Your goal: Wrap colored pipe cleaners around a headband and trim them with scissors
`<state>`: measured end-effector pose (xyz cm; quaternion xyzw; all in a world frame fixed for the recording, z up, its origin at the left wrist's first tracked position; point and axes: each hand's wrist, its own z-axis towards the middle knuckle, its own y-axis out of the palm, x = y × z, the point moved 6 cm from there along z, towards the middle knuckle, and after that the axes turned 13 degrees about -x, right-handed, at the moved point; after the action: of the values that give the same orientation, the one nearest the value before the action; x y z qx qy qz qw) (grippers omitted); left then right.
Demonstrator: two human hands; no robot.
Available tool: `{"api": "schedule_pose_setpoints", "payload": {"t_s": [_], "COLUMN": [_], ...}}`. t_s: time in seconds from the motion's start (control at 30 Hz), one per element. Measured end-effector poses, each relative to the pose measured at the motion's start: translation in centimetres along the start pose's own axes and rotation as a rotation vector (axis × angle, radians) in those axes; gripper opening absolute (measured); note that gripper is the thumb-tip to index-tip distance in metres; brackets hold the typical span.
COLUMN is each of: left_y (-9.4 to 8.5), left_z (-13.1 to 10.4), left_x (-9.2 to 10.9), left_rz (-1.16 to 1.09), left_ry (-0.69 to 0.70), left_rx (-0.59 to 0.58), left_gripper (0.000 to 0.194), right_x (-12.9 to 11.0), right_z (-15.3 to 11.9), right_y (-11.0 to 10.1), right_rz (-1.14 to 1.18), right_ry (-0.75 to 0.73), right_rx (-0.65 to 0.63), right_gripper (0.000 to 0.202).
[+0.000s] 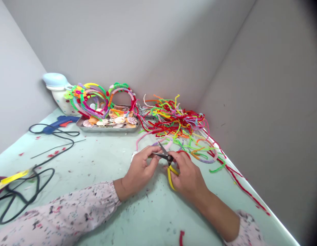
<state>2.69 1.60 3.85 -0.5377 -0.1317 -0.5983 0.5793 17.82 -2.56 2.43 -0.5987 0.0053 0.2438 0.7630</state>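
A: How are the red-and-yellow scissors being handled here? Looks kinda close to the fingers tbh.

B: Grip seems decent. The handles are wrapped by the right hand, and the blades are spread apart between the two hands, pointed at the left hand. That one's thumb and fingertips are drawn in right by the blade tips, but the pinch is partly hidden, so it can't be told whether anything is clamped there.

A: Any tips then?

B: Before the blades get closed, the left fingertips should be backed off a touch. Anything to be cut is best seated nearer the pivot, where a firmer bite can be had. Forearms could be braced on the tabletop too.

A: And the clutter?

B: A pink stem is laid just behind the hands, so snagging should be avoided. Farther back, fuzzy stems are heaped to the right, shells are held in a metal tray under some fuzzy hoops, and a blue glue gun is parked at left.
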Motion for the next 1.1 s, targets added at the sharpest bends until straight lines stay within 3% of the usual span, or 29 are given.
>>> {"api": "schedule_pose_setpoints", "payload": {"t_s": [0.2,0.43,1.1], "left_y": [0.27,0.8,0.8], "left_z": [-0.09,-0.1,-0.03], "left_x": [-0.58,-0.92,-0.89], "left_rz": [-0.086,-0.364,-0.363], "left_ry": [-0.043,-0.05,-0.109], "left_rx": [-0.023,-0.058,-0.06], "left_gripper": [0.025,0.038,0.04], "right_x": [-0.06,-0.09,-0.43], "right_z": [-0.09,-0.02,0.07], "right_y": [-0.21,-0.51,-0.94], "right_rz": [-0.106,-0.185,-0.41], "right_ry": [-0.002,0.028,0.058], "right_rx": [0.038,0.054,0.072], "right_gripper": [0.045,0.045,0.049]}}
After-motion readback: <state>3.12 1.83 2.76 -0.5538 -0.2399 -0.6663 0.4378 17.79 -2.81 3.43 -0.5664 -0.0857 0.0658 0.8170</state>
